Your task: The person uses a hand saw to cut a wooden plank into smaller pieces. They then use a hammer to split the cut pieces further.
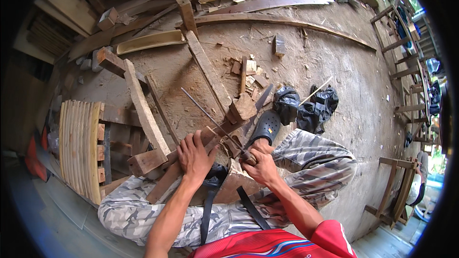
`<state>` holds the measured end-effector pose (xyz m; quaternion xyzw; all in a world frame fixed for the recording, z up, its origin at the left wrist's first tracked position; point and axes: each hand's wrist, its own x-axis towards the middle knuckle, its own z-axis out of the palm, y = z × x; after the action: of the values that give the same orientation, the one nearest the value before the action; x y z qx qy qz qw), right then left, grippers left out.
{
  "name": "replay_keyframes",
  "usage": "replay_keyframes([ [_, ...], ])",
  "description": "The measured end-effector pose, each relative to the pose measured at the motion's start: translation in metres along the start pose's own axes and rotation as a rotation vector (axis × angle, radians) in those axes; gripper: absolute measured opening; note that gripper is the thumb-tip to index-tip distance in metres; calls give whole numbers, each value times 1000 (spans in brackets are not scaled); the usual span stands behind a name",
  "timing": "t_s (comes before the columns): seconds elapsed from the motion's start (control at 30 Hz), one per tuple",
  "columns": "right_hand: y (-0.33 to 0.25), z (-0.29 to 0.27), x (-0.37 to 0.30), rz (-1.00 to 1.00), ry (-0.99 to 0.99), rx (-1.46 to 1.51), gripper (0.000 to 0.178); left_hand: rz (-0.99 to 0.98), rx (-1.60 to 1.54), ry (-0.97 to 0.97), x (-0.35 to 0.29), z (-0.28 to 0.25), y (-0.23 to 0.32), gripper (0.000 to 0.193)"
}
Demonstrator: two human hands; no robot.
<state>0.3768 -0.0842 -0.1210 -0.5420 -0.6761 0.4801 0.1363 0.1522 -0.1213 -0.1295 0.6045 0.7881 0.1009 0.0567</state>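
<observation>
My right hand (pixel 262 166) is closed round the handle of a long, thin metal file (pixel 203 110). Its narrow shaft points up and left across a wooden beam (pixel 213 136). On that beam lies my left hand (pixel 195 156), fingers curled over the wood and thumb toward the file. The beam is part of a rough wooden frame whose rails (pixel 208 74) run away from me. A dark, pointed saw blade (pixel 262 99) shows beyond the beam, beside my shoe (pixel 267 126). A wooden block (pixel 235 181) sits between my legs, partly hidden.
Black plastic bags (pixel 318 107) lie beyond my shoe. Offcuts (pixel 251 74) and a small block (pixel 279 46) are on the dusty floor. A slatted wooden piece (pixel 79 145) stands at left. Long boards (pixel 272 4) lie at the back, and a stool-like frame (pixel 394 188) stands right.
</observation>
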Motion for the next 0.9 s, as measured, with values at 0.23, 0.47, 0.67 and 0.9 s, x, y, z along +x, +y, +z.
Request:
replay_keyframes([
  [0.23,9,12,12,16,-84,-13,23,-22,52,26,-3,5,2,77],
  [0.47,13,22,19,73,-110,12,22,1,99,21,-5,6,0,76],
  [0.67,9,22,17,-61,-19,99,21,14,120,25,-4,6,1,76],
  [0.9,6,22,17,-37,14,78,23,43,125,66,-5,4,2,75],
])
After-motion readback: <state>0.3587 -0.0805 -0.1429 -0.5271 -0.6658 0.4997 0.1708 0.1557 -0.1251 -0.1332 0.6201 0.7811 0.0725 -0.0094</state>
